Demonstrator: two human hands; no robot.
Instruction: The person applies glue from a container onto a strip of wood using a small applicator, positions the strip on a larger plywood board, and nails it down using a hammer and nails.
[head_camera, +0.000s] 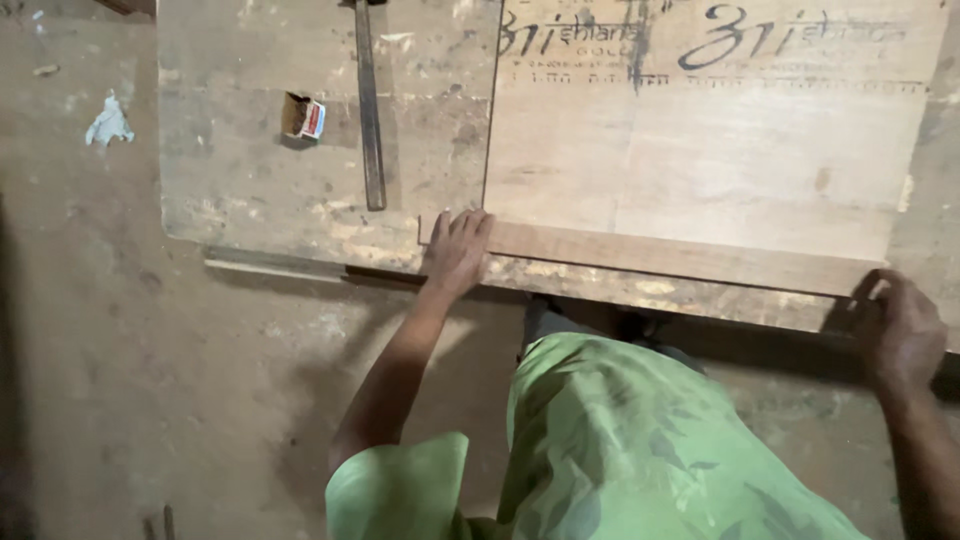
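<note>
A long narrow wooden strip (680, 258) lies along the near edge of a plywood sheet (720, 150) on a worn workbench (250, 190). My left hand (456, 250) rests flat on the strip's left end, fingers spread. My right hand (898, 330) is curled over the strip's right end at the bench edge. My green sleeve and shirt fill the bottom of the view.
A small open cardboard box (304, 117) and a long metal bar (369, 105) lie on the bench to the left of the plywood. A scrap of white paper (108, 122) lies on the dusty dirt floor (150, 380) at left.
</note>
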